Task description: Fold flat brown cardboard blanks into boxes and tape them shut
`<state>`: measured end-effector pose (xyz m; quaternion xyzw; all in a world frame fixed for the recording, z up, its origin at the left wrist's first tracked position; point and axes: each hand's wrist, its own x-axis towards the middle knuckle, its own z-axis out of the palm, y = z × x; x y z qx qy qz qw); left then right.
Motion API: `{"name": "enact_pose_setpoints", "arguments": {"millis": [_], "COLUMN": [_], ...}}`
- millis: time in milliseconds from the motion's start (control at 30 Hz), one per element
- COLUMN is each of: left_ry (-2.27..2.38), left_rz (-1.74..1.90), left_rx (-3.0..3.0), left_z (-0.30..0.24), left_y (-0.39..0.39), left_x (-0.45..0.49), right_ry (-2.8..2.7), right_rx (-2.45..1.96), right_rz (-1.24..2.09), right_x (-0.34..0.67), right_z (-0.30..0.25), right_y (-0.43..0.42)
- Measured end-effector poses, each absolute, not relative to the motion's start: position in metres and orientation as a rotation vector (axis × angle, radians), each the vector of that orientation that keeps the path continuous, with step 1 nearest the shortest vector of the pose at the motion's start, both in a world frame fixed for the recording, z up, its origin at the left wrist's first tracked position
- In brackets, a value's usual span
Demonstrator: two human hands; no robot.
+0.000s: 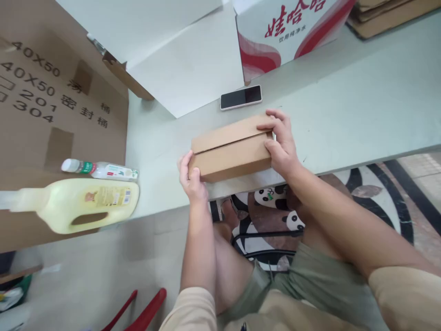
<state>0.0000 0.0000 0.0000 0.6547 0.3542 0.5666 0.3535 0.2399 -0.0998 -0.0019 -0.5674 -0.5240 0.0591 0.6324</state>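
A small brown cardboard box (234, 158) is at the near edge of the pale table, with a dark seam along its length where the lid meets the body. My left hand (193, 179) grips its left end, thumb on the near face. At the other end, my right hand (280, 142) holds the box with fingers over the top and the thumb on the near side. What is inside the box is hidden. Just beyond it lies a phone (241, 97) with a dark screen.
Behind the phone stand a white box (193, 64) and a red-and-white carton (292, 34). To the left are a yellow jug (58, 197), a clear bottle (106, 170) and a large cardboard carton (62, 92). Folded cardboard (389, 18) lies at the far right.
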Motion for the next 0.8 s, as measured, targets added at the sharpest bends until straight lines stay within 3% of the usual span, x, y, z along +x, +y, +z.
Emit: {"name": "enact_pose_setpoints", "arguments": {"millis": [233,800], "left_ry": [0.945,0.920], "left_rz": [1.486,1.558], "left_rx": [1.926,1.841], "left_z": [0.0043,0.0036], "left_y": [0.0058,0.0051], "left_x": [-0.0050,0.0007], "right_ry": [-1.220,-1.202], "right_rx": [-1.278,-1.336], "right_rz": [0.088,0.165], "right_x": [0.2404,0.2387], "right_z": [-0.0037,0.0047], "right_y": [-0.0980,-0.0984]}}
